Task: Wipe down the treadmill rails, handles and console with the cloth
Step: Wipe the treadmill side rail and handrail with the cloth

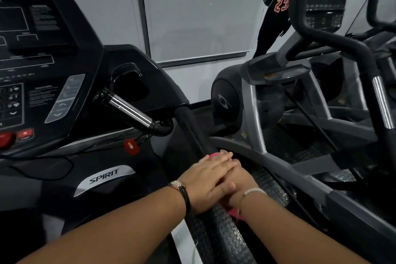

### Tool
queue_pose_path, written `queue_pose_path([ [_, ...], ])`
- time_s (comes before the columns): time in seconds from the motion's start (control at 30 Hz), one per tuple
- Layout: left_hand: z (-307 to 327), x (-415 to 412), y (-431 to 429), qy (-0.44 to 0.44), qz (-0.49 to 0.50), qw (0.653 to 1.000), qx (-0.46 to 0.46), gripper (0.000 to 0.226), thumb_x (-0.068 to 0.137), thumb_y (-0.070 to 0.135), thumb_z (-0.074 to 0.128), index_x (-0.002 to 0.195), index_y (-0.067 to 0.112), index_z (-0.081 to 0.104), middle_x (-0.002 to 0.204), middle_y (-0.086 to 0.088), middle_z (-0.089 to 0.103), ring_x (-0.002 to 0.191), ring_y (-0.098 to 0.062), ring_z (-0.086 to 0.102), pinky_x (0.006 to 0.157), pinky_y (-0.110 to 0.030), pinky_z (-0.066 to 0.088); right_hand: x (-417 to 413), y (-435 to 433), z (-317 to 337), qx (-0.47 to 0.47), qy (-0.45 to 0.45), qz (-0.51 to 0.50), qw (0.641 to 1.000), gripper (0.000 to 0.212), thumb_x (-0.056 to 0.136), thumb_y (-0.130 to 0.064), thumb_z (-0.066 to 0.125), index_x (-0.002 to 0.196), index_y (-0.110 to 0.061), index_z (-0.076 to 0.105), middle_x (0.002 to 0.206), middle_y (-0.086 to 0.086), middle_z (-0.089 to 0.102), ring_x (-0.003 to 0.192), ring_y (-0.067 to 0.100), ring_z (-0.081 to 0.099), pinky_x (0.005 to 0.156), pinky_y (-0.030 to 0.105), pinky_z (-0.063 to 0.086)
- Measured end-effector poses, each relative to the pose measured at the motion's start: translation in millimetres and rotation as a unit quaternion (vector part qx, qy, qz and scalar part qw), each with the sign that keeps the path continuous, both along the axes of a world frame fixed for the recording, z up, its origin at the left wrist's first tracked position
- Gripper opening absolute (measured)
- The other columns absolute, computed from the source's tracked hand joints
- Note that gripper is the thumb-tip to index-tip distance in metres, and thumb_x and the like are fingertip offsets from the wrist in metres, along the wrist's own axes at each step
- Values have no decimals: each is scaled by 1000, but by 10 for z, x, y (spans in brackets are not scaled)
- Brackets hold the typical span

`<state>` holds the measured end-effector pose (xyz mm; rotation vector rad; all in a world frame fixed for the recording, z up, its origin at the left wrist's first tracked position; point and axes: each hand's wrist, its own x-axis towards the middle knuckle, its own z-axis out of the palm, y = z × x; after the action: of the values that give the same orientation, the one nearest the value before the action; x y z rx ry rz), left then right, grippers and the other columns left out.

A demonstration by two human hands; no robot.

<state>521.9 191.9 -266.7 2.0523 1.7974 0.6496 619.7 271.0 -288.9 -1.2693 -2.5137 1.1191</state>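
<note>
Head view, looking down along two bare forearms at a black treadmill. Both hands are together, stacked on the treadmill's right side rail, a dark padded bar that runs from under the hands up and away toward the console.

The left hand lies on top, palm down, with its fingers straight and close together over the back of the right hand. A wristwatch on a dark strap sits on the left wrist, and a pale beaded bracelet on the right.

The right hand rests on a pink cloth lying between it and the rail. Only two bits of the cloth show: a patch just below the right wrist and a sliver past the left fingertips. Most of the right hand's fingers are covered, so it cannot be told whether they curl round the cloth and rail or lie flat.

Beyond the hands and to the left, a chrome handle juts out from the console. A red safety clip hangs below it, between the handle and the hands. Farther left on the console is a red stop button. A silver badge reading SPIRIT sits left of the hands.

To the right of the hands stands a grey elliptical machine. Beyond it, a black garment with a red 23 hangs against a pale wall.
</note>
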Motion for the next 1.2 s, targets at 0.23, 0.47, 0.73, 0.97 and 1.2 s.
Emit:
queue_pose_path([
  [0.23,-60,-76,-166,155,58,985,44,53,92,42,18,138,31,42,151,15,29,144,-10,9,109,-45,-24,281,-49,125,16,-32,-16,999,97,67,-44,67,146,-22,15,136,3,44,117,20,52,94,29,42],
  [0.47,-101,-219,-62,155,156,976,-2,44,98,36,34,142,35,33,153,18,22,142,-2,12,108,-40,-23,226,56,86,-6,-24,-51,998,84,48,-53,75,116,-19,39,103,-3,60,92,14,60,80,29,50],
  [0.73,-61,-154,-95,125,164,978,14,54,91,38,19,138,30,43,150,14,32,129,0,39,110,-33,-15,352,-91,77,40,-1,-50,998,59,86,-46,55,132,-14,36,117,-1,54,97,14,56,83,29,44],
  [0.97,-108,-34,-67,160,172,972,-25,56,92,29,30,148,24,22,157,7,11,145,-10,7,103,-33,-26,458,-207,35,134,-39,7,990,67,89,-42,43,145,-17,16,138,3,37,118,16,47,94,27,41],
  [1.2,-131,-68,-52,134,163,977,-35,54,98,42,36,148,25,23,157,9,8,143,-4,9,112,-28,-11,153,314,-107,-62,-3,-123,990,45,98,-41,31,124,-11,52,117,14,61,110,30,55,88,29,38],
])
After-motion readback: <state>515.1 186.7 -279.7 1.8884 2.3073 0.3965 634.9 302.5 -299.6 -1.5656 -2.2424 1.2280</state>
